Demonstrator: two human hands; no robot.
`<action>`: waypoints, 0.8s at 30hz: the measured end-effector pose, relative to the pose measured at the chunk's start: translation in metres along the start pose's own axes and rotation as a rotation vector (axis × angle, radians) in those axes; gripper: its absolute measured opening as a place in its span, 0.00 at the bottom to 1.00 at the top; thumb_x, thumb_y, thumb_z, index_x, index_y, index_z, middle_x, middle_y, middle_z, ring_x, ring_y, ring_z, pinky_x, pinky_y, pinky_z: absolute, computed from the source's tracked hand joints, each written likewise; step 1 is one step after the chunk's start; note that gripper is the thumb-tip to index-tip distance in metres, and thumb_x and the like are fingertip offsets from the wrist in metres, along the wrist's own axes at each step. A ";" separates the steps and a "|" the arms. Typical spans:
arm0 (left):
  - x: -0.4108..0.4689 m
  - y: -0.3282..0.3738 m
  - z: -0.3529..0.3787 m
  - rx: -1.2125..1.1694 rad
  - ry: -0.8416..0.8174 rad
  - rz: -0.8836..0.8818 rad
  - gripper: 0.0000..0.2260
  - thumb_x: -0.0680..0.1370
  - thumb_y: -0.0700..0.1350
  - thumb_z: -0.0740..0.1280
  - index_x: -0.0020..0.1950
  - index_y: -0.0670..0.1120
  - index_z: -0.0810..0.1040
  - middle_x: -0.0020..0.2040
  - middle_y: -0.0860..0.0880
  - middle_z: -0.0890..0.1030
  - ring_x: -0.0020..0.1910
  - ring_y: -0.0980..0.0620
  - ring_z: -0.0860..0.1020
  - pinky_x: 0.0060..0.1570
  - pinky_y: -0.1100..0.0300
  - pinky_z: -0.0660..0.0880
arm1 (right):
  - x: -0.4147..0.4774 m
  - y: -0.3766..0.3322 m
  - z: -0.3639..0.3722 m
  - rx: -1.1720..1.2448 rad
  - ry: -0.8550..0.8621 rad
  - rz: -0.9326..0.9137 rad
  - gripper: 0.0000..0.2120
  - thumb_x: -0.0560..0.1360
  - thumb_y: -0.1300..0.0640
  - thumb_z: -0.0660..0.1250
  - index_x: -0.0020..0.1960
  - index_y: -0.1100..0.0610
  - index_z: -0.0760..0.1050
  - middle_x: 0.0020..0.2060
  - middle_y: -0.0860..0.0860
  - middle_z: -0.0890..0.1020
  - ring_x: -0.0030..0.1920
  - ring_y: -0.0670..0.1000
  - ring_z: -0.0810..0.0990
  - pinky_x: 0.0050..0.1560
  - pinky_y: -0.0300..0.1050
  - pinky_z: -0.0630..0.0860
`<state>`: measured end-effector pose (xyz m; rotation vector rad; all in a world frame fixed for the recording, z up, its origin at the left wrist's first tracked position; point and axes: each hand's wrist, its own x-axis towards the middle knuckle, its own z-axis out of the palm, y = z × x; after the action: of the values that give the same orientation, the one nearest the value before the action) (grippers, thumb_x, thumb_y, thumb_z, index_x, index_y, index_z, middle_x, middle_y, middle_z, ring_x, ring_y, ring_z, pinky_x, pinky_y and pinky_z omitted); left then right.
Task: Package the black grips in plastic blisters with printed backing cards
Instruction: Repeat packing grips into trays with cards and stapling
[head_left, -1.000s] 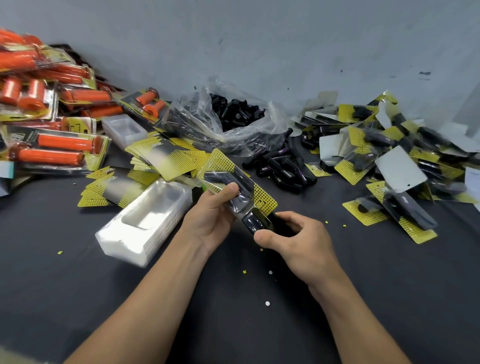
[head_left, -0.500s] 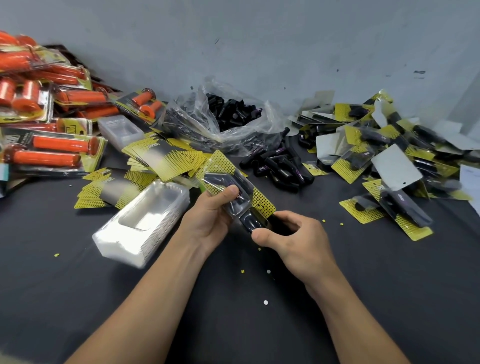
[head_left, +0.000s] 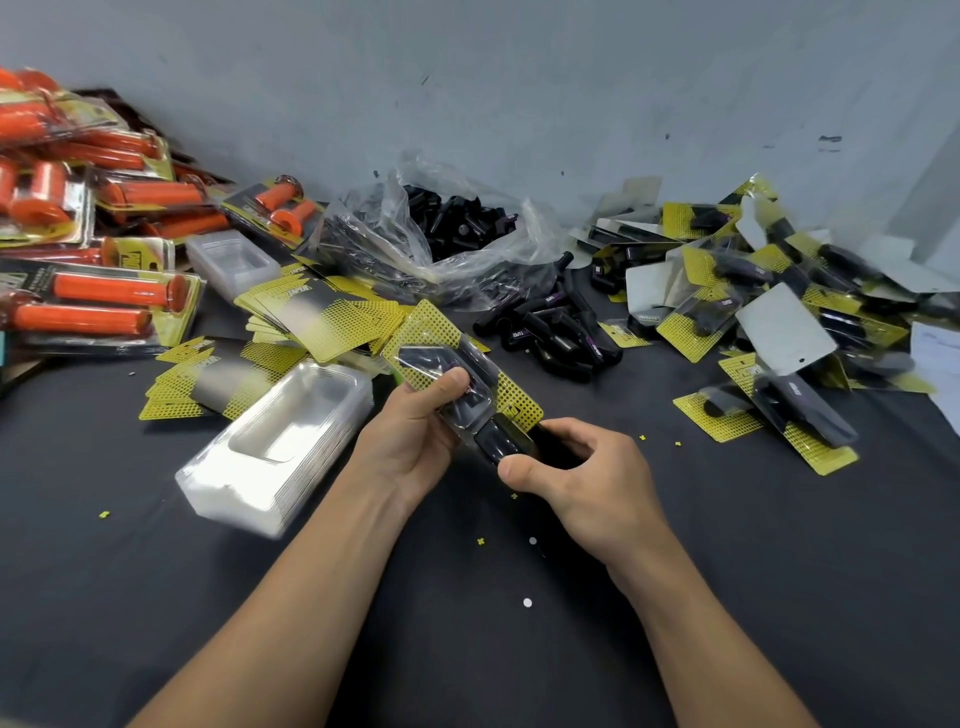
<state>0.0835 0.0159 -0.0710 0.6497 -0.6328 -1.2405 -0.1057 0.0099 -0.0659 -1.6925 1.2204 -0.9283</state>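
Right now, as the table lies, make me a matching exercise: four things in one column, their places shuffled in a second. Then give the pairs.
Things
1. stack of empty blisters
2. orange grip packs
3. bag of black grips
4. black grip

Places
A. back centre, by the wall
B. gripped by the right hand, partly inside the carded blister that the left hand holds
C. piled at far left
D. lying just left of the left forearm

Pairs: 1-D, 2-C, 3-A, 4-B
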 end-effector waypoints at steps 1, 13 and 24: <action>0.000 0.000 0.000 0.002 -0.001 -0.001 0.11 0.73 0.38 0.70 0.55 0.40 0.81 0.46 0.44 0.87 0.45 0.47 0.86 0.46 0.50 0.84 | 0.000 0.000 0.000 -0.002 -0.004 0.002 0.27 0.52 0.33 0.77 0.48 0.43 0.85 0.41 0.36 0.86 0.44 0.38 0.84 0.45 0.38 0.78; 0.002 -0.002 -0.003 -0.010 -0.026 0.003 0.16 0.68 0.39 0.76 0.55 0.40 0.82 0.48 0.43 0.86 0.47 0.45 0.86 0.50 0.47 0.83 | 0.005 0.000 0.002 -0.071 0.017 -0.018 0.21 0.54 0.31 0.74 0.46 0.36 0.83 0.37 0.39 0.86 0.39 0.42 0.84 0.46 0.50 0.82; 0.000 -0.004 -0.001 -0.035 -0.006 0.011 0.08 0.73 0.35 0.68 0.51 0.39 0.81 0.43 0.44 0.86 0.42 0.48 0.86 0.43 0.52 0.84 | 0.005 -0.013 0.002 -0.521 -0.074 -0.144 0.22 0.70 0.30 0.59 0.49 0.47 0.70 0.38 0.45 0.79 0.43 0.55 0.78 0.44 0.52 0.72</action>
<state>0.0823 0.0152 -0.0747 0.6135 -0.6175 -1.2411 -0.0978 0.0075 -0.0546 -2.2253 1.3840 -0.6528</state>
